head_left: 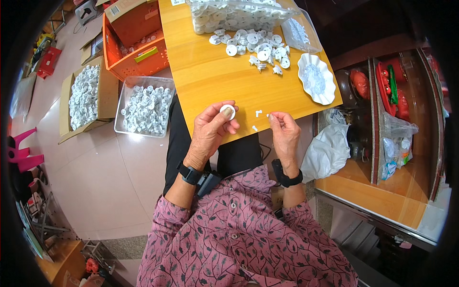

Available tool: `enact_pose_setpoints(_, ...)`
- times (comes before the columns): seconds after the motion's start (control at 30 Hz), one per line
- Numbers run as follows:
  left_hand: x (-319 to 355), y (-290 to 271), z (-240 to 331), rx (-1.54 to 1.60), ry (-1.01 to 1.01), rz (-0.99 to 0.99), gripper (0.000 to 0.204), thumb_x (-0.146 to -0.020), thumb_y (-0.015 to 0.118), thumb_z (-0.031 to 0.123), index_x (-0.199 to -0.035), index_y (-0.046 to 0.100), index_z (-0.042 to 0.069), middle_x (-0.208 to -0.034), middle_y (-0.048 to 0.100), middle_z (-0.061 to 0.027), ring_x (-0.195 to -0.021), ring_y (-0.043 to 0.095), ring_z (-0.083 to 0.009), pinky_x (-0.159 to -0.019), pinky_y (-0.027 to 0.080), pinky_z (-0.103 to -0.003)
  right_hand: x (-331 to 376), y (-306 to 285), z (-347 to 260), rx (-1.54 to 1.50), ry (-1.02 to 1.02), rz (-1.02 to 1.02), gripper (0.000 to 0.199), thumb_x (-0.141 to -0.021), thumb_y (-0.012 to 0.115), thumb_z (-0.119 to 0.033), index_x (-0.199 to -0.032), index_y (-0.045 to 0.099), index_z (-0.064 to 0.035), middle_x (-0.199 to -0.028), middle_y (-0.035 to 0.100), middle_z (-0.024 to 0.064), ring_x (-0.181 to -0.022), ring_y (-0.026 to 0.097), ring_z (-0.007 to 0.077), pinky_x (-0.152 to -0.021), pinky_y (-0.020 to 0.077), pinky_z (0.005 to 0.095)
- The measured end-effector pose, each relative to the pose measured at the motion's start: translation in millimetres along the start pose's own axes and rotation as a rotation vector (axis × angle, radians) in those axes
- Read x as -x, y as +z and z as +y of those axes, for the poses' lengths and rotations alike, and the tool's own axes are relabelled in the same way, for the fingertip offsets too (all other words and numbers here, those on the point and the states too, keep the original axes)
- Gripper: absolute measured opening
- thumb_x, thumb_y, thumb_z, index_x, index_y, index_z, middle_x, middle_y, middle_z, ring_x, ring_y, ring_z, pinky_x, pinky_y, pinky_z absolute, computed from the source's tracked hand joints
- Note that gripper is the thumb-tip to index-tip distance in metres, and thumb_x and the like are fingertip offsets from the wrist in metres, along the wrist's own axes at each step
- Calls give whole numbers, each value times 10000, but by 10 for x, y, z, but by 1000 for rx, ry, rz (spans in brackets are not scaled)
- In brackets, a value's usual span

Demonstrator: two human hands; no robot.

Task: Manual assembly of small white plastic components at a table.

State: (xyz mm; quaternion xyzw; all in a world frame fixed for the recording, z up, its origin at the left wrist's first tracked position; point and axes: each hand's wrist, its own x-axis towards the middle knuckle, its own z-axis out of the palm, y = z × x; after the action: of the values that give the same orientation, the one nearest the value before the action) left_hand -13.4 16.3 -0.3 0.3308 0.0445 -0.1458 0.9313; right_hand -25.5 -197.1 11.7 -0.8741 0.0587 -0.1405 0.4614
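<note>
Over the near edge of the wooden table [205,86], my left hand [208,128] grips a round white plastic part [229,109] between thumb and fingers. My right hand [286,135] is closed in a pinch to the right, with a tiny white plastic piece [268,115] at its fingertips. Two similar loose bits, an angled white piece [258,113] and a small white sliver [255,128], lie on the tabletop between my hands. Farther back is a loose heap of round white parts [260,47]. A scalloped white dish [330,95] holding small translucent pieces stands at the right.
Beyond the heap stand a large clear bin [203,24] of white parts and a smaller clear tray [313,45]. On the floor at left are a clear tub [122,119], a cardboard box [109,91] and an orange crate [124,69]. Open shelving [373,158] borders the right.
</note>
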Motion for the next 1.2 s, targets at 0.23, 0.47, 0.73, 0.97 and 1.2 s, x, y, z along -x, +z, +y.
enact_pose_setpoints(0.23, 4, 1, -4, 0, 12, -7, 277, -971, 577, 111, -1208, 598, -31, -1097, 655, -144, -753, 655, -145, -639, 518, -238, 23, -53, -66, 97, -63, 27, 80, -890, 643, -25, -951, 662, 24, -865, 651, 118, -719, 625, 176, -639, 497, 282)
enact_pose_setpoints(0.47, 2, -4, -6, 3, 4, -4, 280, -972, 571, 103, -1215, 591, -34, -1099, 653, -147, -754, 654, -148, -642, 518, -235, 61, -76, -6, 122, -120, 49, 91, -865, 642, 19, -953, 661, 13, -890, 643, 123, -741, 641, 226, -643, 509, 308)
enact_pose_setpoints(0.73, -1, -4, -8, 4, 10, -12, 281, -974, 562, 97, -1220, 582, -37, -1107, 647, -151, -762, 653, -153, -650, 518, -239, 57, -9, -112, 169, -166, 19, 119, -840, 630, 45, -946, 661, 0, -907, 614, 125, -800, 635, 281, -686, 514, 347)
enact_pose_setpoints(0.97, -4, -10, -10, 10, 4, -2, 279, -972, 566, 100, -1215, 583, -36, -1110, 649, -152, -762, 652, -153, -651, 518, -243, 27, 61, -197, 411, -417, -65, 184, -780, 595, 74, -909, 688, -19, -943, 575, 131, -910, 589, 319, -769, 497, 404)
enact_pose_setpoints(1.2, -4, -1, -4, 14, -3, -1, 282, -972, 568, 103, -1216, 583, -37, -1105, 652, -148, -760, 652, -150, -652, 520, -243, 38, 71, -164, 399, -402, -25, 227, -760, 583, 90, -913, 703, -27, -944, 573, 127, -890, 590, 304, -766, 497, 398)
